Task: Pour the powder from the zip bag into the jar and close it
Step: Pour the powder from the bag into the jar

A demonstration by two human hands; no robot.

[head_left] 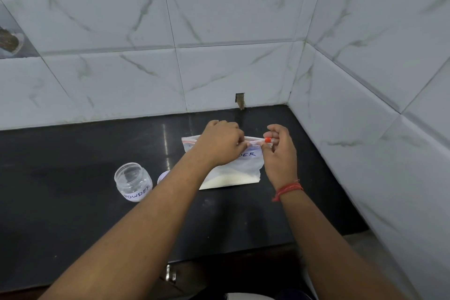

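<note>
Both hands pinched on the zip bag's top edge, frame centre.
Left hand (220,145) grips the seal mid-bag; right hand (280,151) holds the red slider (267,140) end. Zip bag (233,170) lies on the black desk (73,214), white powder (229,181) at its bottom. Open labelled jar (133,181) stands lower left, looks empty; lid (163,176) just beside it.

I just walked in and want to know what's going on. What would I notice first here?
You'd first see two hands in the middle, the left hand and right hand, pinching the top of a zip bag with a red slider on the black counter. White powder sits at the bag's bottom. To its left stands an open jar labelled powder.
</note>
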